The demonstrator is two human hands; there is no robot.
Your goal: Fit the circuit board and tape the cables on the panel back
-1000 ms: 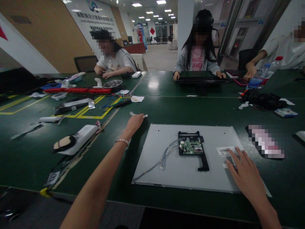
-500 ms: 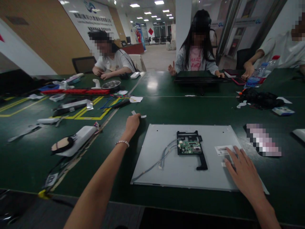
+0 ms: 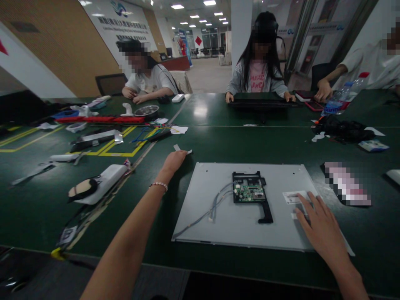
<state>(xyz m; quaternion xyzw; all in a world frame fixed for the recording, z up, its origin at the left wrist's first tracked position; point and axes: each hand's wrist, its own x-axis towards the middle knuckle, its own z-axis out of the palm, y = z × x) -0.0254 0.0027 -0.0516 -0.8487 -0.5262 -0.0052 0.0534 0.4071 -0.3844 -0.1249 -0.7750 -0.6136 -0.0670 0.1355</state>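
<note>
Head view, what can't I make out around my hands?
Head view, hidden: whether the thin white strip ends join, behind your left hand.
Head view, too small: print on the white rectangular label, partly covered by your right hand.
Head view, hidden: underside of the flat grey panel, against the green table.

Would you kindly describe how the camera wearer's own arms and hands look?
The left hand is ungloved, with a beaded bracelet around its wrist. The right hand is ungloved too, with no bracelet visible. No sleeves show on either forearm.
</note>
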